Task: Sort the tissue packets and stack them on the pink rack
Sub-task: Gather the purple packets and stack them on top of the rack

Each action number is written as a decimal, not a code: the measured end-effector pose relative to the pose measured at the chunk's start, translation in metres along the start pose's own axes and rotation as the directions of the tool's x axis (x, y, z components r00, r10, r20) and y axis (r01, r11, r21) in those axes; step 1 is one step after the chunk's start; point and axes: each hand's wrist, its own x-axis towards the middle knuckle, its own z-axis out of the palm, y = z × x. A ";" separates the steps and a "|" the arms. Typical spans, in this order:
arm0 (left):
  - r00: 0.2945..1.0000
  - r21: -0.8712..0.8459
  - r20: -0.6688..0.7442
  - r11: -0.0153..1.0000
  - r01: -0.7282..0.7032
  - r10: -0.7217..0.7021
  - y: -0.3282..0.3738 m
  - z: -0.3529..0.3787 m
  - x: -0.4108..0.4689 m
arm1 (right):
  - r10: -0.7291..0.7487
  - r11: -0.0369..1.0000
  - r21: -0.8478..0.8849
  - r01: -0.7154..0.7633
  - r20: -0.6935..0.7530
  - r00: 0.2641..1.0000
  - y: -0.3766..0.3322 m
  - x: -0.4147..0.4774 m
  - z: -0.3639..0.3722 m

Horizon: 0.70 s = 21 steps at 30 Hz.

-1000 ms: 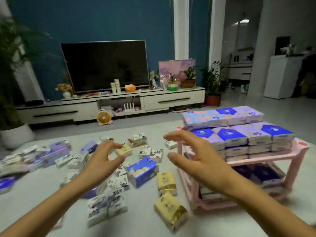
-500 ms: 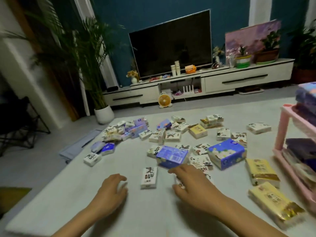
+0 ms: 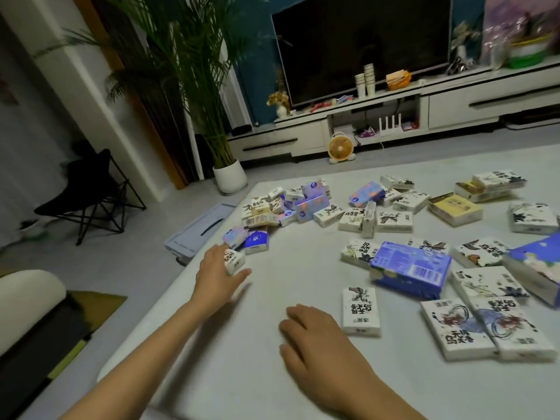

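Since the view swung left off the rack, the left hand [image 3: 218, 274] has reached the bench [image 3: 272, 374] edge and curls round a small white packet [image 3: 235, 259]; the right hand [image 3: 318, 338] rests flat, holding nothing; other packets [image 3: 394, 221] lie scattered; a fresh pick, I judge.

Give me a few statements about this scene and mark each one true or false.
1. The left hand holds a small white packet. True.
2. The right hand holds a packet too. False: it rests on the table, holding nothing.
3. The television screen is dark. True.
4. The yellow fan stands on the table. False: it stands on the floor.
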 end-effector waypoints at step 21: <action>0.907 0.287 0.328 0.943 0.170 -0.263 0.063 0.042 0.090 | 0.191 0.895 0.432 -0.107 -0.157 0.969 0.014 0.014 0.002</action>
